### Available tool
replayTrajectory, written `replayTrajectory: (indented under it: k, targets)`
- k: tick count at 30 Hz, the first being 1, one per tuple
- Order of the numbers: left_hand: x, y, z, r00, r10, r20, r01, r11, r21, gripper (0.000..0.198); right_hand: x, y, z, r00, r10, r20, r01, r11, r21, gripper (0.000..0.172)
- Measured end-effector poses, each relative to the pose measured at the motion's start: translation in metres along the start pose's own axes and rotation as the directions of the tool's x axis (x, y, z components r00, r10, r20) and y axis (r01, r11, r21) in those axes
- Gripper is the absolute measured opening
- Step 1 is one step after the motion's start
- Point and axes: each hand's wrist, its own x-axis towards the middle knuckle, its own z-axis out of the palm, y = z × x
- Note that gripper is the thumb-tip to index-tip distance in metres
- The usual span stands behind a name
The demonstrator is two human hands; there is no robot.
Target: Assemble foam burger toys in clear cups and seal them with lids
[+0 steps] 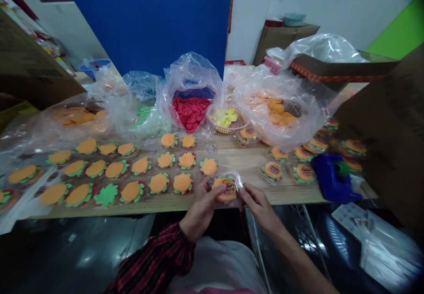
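A clear plastic box (pixel 239 180) with an orange toy burger inside is held over the table's front edge. My left hand (pixel 202 203) grips its left side, thumb on top. The fingers of my right hand (pixel 258 199) pinch the box's right edge. A printed label (pixel 229 187) shows on the burger. Left of my hands stand rows of toy burgers in clear trays, among them an orange-topped burger (pixel 183 182). One tray shows a green lettuce piece (pixel 106 194) on top. To the right are labelled boxed burgers, such as a boxed burger (pixel 272 171).
Along the back lie plastic bags of red pieces (pixel 191 112), green pieces (pixel 144 115) and orange buns (pixel 280 113). A basket (pixel 240 124) holds yellow pieces. A blue tape dispenser (pixel 331 179) stands at the right, beside a large cardboard box (pixel 384 130).
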Motion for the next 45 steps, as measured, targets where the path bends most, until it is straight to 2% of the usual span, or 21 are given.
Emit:
replayTrajectory:
  k: [4,9,13,17,20,27,33,40,45]
  targets:
    - [0.002,-0.009,-0.001,0.999,0.03,-0.024,-0.029,0.999,0.028,0.041,-0.002,0.0,0.004,0.992,-0.034,-0.123,0.028,0.998,-0.053,0.04]
    - [0.006,-0.011,-0.007,0.999,-0.026,-0.031,0.03,0.991,0.131,0.044,0.006,0.004,0.0,0.995,0.0,-0.096,0.001,1.0,0.014,0.039]
    - [0.007,-0.006,-0.003,0.998,-0.006,-0.055,0.009,0.999,0.041,0.041,0.006,0.007,0.003,0.992,0.079,-0.097,-0.065,0.988,0.14,0.039]
    - [0.009,-0.008,0.005,0.996,0.039,-0.08,-0.046,0.995,-0.083,0.033,-0.003,0.009,0.016,0.995,0.079,-0.058,-0.071,0.987,0.141,0.038]
    - [0.009,-0.013,0.011,0.992,0.068,-0.106,-0.082,0.988,-0.131,0.029,-0.007,0.009,0.025,0.994,0.082,-0.077,-0.07,0.987,0.146,0.034]
    - [0.006,-0.018,0.015,0.984,0.148,-0.099,-0.159,0.981,-0.115,0.027,-0.004,0.008,0.031,0.981,0.102,-0.165,-0.053,0.96,0.274,0.032]
    - [0.007,-0.017,0.012,0.983,0.164,-0.077,-0.172,0.979,-0.11,0.024,-0.008,0.009,0.039,0.978,0.122,-0.172,-0.039,0.905,0.423,0.026]
    - [0.009,-0.021,0.01,0.981,0.17,-0.097,-0.181,0.977,-0.114,0.027,-0.009,0.009,0.044,0.96,0.168,-0.222,-0.034,0.863,0.504,0.024]
    - [0.011,-0.021,0.013,0.985,0.14,-0.1,-0.154,0.976,-0.157,0.03,-0.01,0.01,0.048,0.963,0.125,-0.24,0.007,0.875,0.484,0.025]
